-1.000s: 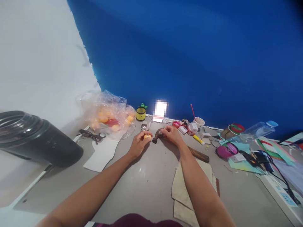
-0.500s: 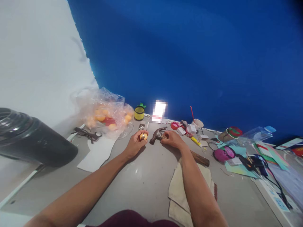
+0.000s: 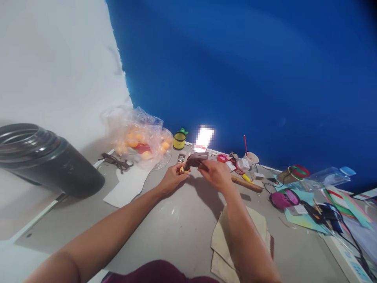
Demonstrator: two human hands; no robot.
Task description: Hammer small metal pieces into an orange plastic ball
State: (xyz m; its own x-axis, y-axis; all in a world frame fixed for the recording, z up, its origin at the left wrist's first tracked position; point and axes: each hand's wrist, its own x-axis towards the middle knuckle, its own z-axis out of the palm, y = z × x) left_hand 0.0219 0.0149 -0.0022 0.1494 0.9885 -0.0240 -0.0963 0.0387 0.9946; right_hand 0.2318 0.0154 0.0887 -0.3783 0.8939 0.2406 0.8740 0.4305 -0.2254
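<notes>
Left hand point(image 3: 172, 179) pinches ball point(image 3: 182, 170), likely light, dentable; right hand point(image 3: 217, 175) grips hammer point(image 3: 196, 158) near head: probably top-heavy, sensible hold.

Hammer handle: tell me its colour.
The hammer handle is brown, showing best in the head view, where it sticks out beyond the right wrist.

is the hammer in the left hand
No, the right hand grips the hammer near its head, while the left hand holds a small orange ball.
</notes>
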